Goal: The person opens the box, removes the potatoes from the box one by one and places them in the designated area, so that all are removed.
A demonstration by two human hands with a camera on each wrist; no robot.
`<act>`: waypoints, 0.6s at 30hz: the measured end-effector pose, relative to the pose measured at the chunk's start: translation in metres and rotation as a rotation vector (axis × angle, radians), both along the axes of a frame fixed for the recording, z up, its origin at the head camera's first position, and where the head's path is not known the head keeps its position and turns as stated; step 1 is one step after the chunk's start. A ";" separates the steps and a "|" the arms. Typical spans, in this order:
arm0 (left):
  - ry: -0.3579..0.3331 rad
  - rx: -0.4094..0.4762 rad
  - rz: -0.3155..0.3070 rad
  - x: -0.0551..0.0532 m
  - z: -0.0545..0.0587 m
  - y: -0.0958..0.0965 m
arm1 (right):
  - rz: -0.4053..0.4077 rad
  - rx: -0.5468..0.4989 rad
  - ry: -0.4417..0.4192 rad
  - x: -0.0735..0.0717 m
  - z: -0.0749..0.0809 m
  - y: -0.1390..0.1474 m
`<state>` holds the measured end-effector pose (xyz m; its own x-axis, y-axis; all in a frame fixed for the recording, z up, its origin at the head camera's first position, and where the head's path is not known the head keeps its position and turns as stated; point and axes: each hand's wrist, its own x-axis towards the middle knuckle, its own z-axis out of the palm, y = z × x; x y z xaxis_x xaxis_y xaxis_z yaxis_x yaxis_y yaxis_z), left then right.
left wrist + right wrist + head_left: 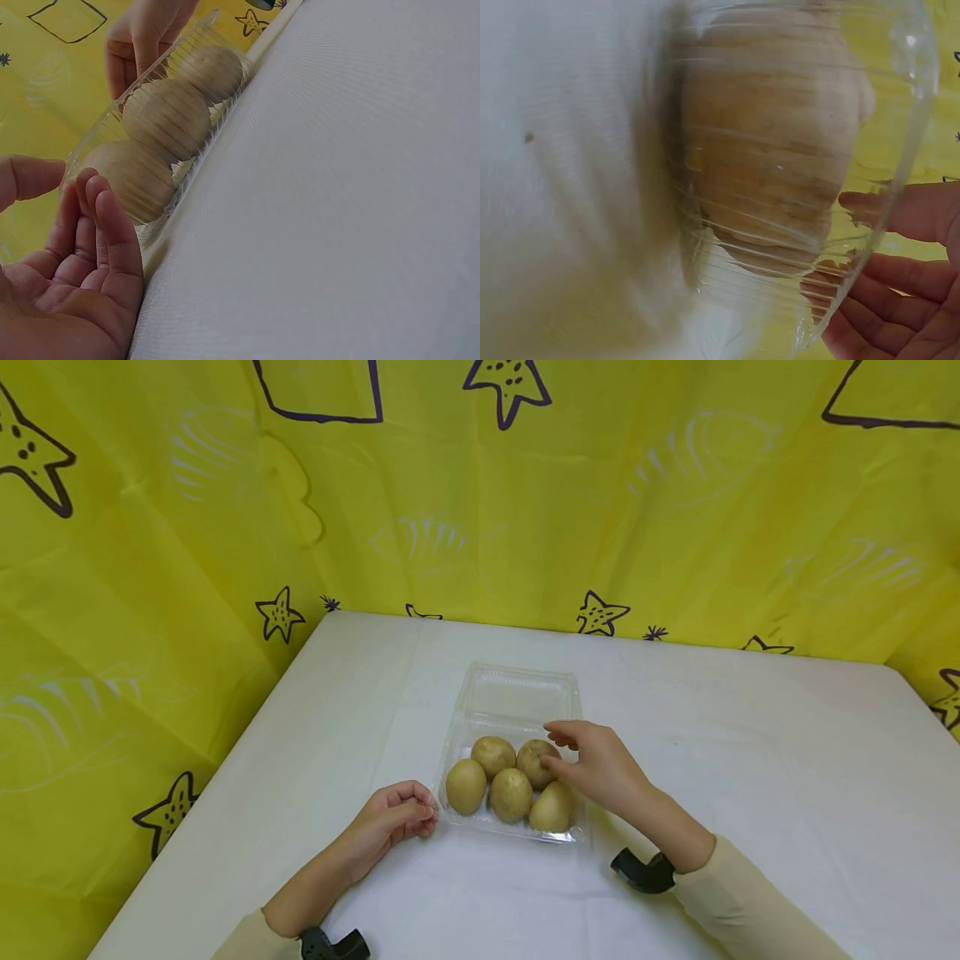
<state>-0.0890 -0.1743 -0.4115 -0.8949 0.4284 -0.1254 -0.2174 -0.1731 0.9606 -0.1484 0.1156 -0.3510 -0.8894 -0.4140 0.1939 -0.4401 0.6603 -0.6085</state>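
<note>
Several yellowish-brown potatoes lie in a clear plastic clamshell box, whose lid is folded back at the far side. My left hand is at the box's near left edge. In the left wrist view, its thumb and fingertips pinch the thin rim. My right hand reaches over the box's right side, thumb and fingers apart around the back right potato. From the right wrist, the right fingers show partly through the ribbed plastic wall, close beside a potato.
The box stands on a white-covered table. Behind and to the left hangs a yellow curtain with stars and fish bones drawn on it. Each wrist wears a black camera mount.
</note>
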 end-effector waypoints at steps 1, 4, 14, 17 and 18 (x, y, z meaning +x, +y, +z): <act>0.000 0.003 0.001 0.000 0.000 0.000 | 0.000 0.014 0.005 0.000 -0.001 -0.001; -0.003 0.004 0.003 0.000 -0.001 0.000 | 0.003 0.053 0.022 0.001 -0.001 -0.003; -0.007 -0.001 0.007 0.000 0.000 0.000 | 0.028 0.159 0.064 0.002 0.001 -0.009; -0.010 -0.002 0.008 0.000 0.000 0.000 | 0.019 0.185 0.068 0.002 0.002 -0.013; -0.010 -0.003 0.009 0.001 0.001 0.000 | 0.016 0.191 0.066 0.002 0.002 -0.014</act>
<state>-0.0884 -0.1743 -0.4109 -0.8973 0.4199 -0.1359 -0.2259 -0.1722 0.9588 -0.1464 0.1014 -0.3495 -0.8702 -0.4632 0.1678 -0.4864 0.7534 -0.4425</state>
